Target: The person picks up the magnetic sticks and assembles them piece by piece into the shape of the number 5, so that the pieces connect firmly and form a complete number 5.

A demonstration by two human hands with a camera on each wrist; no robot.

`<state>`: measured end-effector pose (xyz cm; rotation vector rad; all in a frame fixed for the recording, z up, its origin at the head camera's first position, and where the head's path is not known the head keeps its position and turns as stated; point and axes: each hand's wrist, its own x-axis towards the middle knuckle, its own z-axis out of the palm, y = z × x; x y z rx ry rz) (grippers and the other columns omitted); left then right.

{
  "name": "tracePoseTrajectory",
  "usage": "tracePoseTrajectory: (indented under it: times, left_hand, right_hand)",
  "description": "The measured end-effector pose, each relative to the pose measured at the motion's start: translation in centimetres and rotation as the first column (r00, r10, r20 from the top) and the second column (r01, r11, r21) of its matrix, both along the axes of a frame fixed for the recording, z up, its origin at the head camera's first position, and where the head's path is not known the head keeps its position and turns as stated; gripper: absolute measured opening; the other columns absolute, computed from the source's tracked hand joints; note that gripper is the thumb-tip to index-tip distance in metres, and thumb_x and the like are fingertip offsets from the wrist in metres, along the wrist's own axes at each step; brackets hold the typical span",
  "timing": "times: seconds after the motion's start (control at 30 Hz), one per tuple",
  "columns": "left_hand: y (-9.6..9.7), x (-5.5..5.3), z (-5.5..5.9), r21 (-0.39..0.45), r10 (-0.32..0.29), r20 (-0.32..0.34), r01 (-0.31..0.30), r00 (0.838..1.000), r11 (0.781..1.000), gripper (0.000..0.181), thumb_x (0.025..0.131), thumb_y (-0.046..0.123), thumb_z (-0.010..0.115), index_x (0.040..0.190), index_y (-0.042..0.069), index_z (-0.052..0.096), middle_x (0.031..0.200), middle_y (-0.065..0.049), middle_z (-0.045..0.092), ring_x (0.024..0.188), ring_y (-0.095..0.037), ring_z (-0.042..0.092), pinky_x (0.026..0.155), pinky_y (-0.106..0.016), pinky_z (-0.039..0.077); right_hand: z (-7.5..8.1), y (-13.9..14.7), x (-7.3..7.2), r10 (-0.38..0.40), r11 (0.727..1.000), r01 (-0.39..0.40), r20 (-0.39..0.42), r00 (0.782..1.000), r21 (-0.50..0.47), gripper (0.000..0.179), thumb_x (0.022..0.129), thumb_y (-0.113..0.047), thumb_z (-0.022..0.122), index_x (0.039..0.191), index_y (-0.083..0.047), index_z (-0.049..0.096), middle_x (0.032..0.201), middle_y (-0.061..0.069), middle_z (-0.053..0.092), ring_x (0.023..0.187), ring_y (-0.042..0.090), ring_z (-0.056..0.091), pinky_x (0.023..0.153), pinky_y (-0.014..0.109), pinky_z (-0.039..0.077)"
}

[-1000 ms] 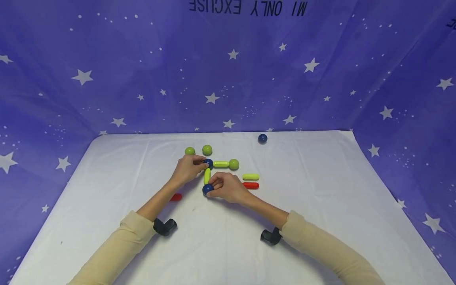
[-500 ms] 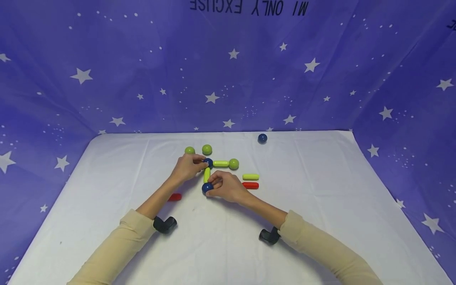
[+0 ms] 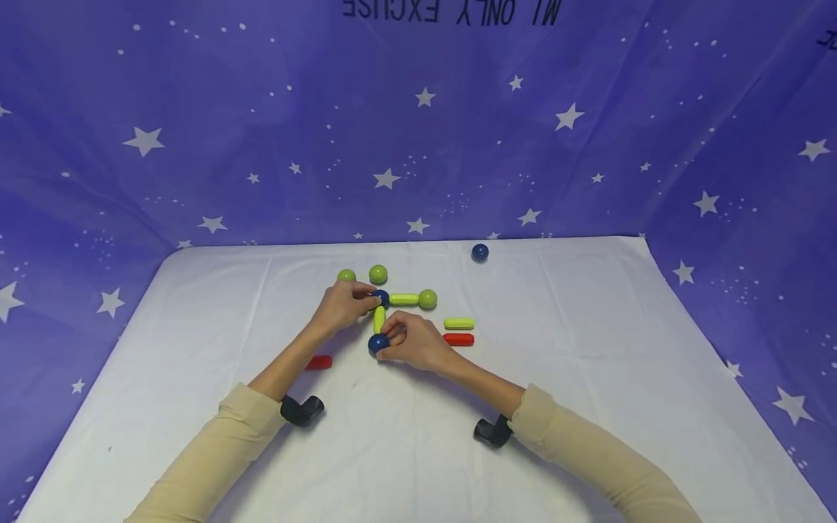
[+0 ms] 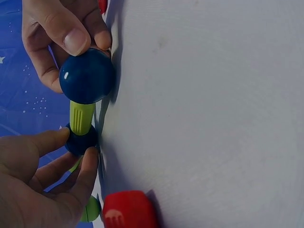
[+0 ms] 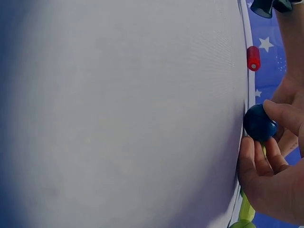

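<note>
My left hand (image 3: 343, 305) pinches a dark blue ball (image 3: 381, 297) between thumb and fingers. From that ball a yellow-green rod (image 3: 404, 299) runs right to a green ball (image 3: 428, 298). A second yellow-green rod (image 3: 379, 319) runs toward me and ends at another blue ball (image 3: 377, 344), which my right hand (image 3: 415, 341) holds between thumb and fingertips. In the left wrist view this nearer blue ball (image 4: 88, 76) meets the end of the rod (image 4: 81, 118), and the farther blue ball (image 4: 81, 140) sits at its other end.
Two loose green balls (image 3: 378, 274) lie behind my left hand. A blue ball (image 3: 480, 253) rests near the table's back edge. Right of my right hand lie a yellow-green rod (image 3: 459, 324) and a red rod (image 3: 459, 339). Another red rod (image 3: 319, 362) is beside my left forearm.
Both hands keep their holds on the two blue balls. The right hand and its ball have shifted very slightly away from me; the view itself also drifts a little.
</note>
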<state>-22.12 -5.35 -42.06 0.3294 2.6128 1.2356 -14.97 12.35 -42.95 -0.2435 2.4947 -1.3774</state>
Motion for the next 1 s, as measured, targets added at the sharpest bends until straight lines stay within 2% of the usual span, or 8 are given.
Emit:
tracePoseTrajectory:
  times: [0.13,0.23,0.33,0.5,0.6,0.73,1.0]
  left_hand:
    - [-0.1,0.1,0.0,0.014,0.009,0.013,-0.009,1.0,1.0,0.036,0.093,0.02,0.071,0.123,-0.001,0.069,0.108,-0.015,0.072,0.091,-0.025,0.068,0.07,-0.03,0.05]
    - [0.0,0.1,0.0,0.025,0.013,0.021,-0.013,1.0,1.0,0.036,0.094,0.02,0.07,0.124,-0.001,0.068,0.109,-0.016,0.072,0.089,-0.024,0.069,0.068,-0.029,0.05]
    - [0.1,0.1,0.0,0.026,0.018,0.025,-0.019,1.0,0.999,0.037,0.094,0.02,0.07,0.124,0.0,0.068,0.11,-0.016,0.071,0.089,-0.023,0.069,0.069,-0.029,0.051]
    - [0.2,0.1,0.0,0.033,0.023,0.043,-0.025,0.999,0.999,0.037,0.094,0.019,0.07,0.125,0.0,0.067,0.111,-0.016,0.071,0.09,-0.023,0.068,0.069,-0.029,0.051]
    - [0.2,0.1,0.0,0.041,0.021,0.049,-0.023,0.999,0.999,0.037,0.095,0.018,0.07,0.126,-0.001,0.067,0.111,-0.016,0.071,0.09,-0.024,0.068,0.069,-0.028,0.051]
    - [0.2,0.1,-0.1,0.041,0.015,0.048,-0.017,0.999,0.999,0.037,0.095,0.019,0.069,0.126,-0.001,0.067,0.111,-0.016,0.071,0.091,-0.024,0.068,0.069,-0.028,0.051]
    - [0.2,0.1,-0.2,0.035,0.019,0.045,-0.021,0.999,0.999,0.037,0.095,0.019,0.069,0.127,-0.001,0.066,0.113,-0.017,0.07,0.094,-0.025,0.068,0.073,-0.031,0.052]
  right_hand:
    - [0.3,0.7,0.0,0.013,1.0,-0.013,0.006,1.0,-0.009,0.03,0.08,-0.015,0.086,0.102,-0.01,0.067,0.097,-0.001,0.068,0.085,0.01,0.067,0.074,0.026,0.053]
    - [0.7,2.0,-0.1,0.025,1.0,-0.025,-0.027,0.999,-0.007,0.025,0.082,-0.016,0.084,0.101,-0.008,0.07,0.096,-0.001,0.069,0.086,0.011,0.067,0.073,0.028,0.053]
    - [1.4,3.9,-0.3,0.032,0.999,-0.031,-0.094,0.995,0.014,0.023,0.084,-0.014,0.081,0.103,-0.005,0.072,0.098,0.004,0.07,0.09,0.015,0.066,0.079,0.031,0.053]
    - [2.2,7.7,-0.5,-0.007,0.996,0.021,-0.165,0.986,0.083,0.027,0.087,-0.013,0.077,0.111,-0.003,0.071,0.111,0.01,0.07,0.107,0.025,0.063,0.097,0.039,0.048]
    - [2.3,10.3,-0.5,-0.048,0.992,0.065,-0.148,0.988,0.112,0.029,0.088,-0.013,0.076,0.115,-0.005,0.071,0.116,0.009,0.069,0.114,0.029,0.061,0.099,0.044,0.047]
    - [1.7,12.7,-0.6,-0.08,0.984,0.095,-0.101,0.992,0.151,0.032,0.088,-0.015,0.076,0.118,-0.007,0.071,0.117,0.007,0.069,0.111,0.028,0.062,0.094,0.044,0.049]
    - [0.5,13.6,-1.1,-0.061,0.98,0.066,-0.032,0.998,0.185,0.028,0.087,-0.012,0.077,0.115,-0.008,0.074,0.103,0.004,0.07,0.093,0.021,0.061,0.079,0.033,0.05]
